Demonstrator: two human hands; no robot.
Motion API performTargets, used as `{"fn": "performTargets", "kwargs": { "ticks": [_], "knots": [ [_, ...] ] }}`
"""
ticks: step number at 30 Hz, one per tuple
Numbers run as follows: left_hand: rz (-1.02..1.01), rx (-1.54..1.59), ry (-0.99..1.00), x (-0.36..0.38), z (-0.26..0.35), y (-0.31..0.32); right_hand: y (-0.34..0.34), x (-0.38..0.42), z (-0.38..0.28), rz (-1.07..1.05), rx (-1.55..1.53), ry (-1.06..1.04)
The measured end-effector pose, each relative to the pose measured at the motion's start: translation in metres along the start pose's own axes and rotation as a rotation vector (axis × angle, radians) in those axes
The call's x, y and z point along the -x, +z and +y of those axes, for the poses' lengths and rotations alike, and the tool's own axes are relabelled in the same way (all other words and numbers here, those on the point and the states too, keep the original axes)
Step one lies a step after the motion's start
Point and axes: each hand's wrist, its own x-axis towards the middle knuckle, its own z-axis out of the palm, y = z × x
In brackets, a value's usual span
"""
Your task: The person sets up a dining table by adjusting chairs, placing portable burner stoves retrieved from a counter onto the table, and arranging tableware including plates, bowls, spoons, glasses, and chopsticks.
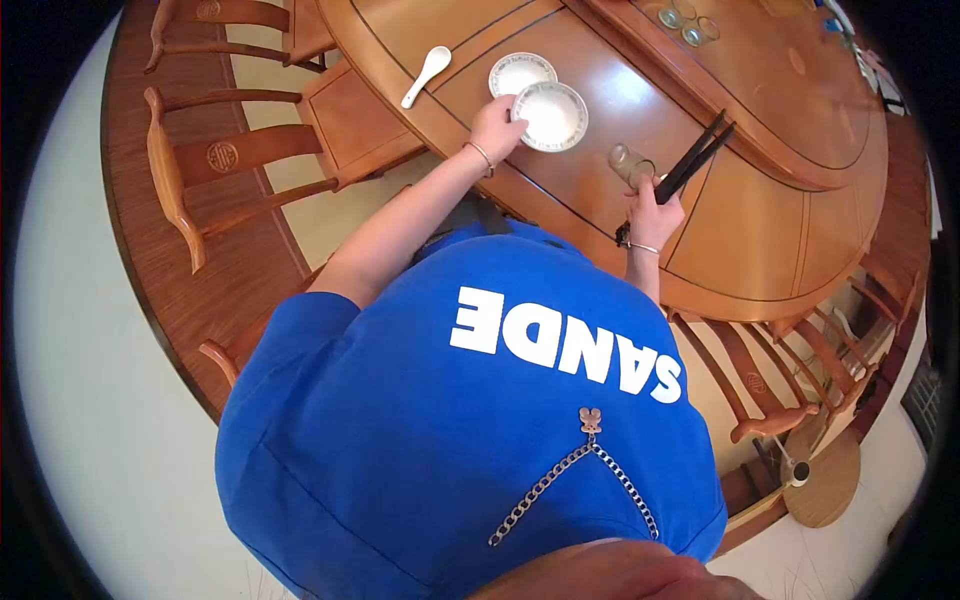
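My left hand (497,130) is closed on the near edge of a white bowl (552,118) with a patterned rim. The bowl overlaps a white plate (522,70) with a similar rim, lying just behind it on the table. Black chopsticks (695,160) point up and away from my right hand (656,214), which is closed around their lower ends. Right at its fingertips is a clear glass (632,166); I cannot tell whether the fingers grip it too. To the left of the plate lies a white spoon (427,76).
The round wooden table (480,45) carries a raised turntable (770,130). Several small glasses (690,25) stand on it at the far side. Wooden chairs surround the table, including one at the left (240,155) and one at the lower right (755,380).
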Motion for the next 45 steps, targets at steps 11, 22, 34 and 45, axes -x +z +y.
{"fn": "performTargets", "kwargs": {
  "ticks": [11,22,34,45],
  "knots": [
    [0.093,-0.084,-0.077,-0.035,0.067,-0.031,-0.008,-0.017,0.055,-0.073,0.450,0.038],
    [0.205,-0.690,0.262,-0.058,0.031,-0.033,0.014,-0.022,0.049,-0.100,0.626,0.009],
    [0.081,-0.940,0.210,-0.060,0.050,-0.061,0.035,-0.020,0.031,0.095,0.861,-0.300],
    [0.275,-0.986,0.329,-0.065,0.041,-0.159,0.182,-0.052,0.017,-0.119,0.846,-0.100]
  ]
}}
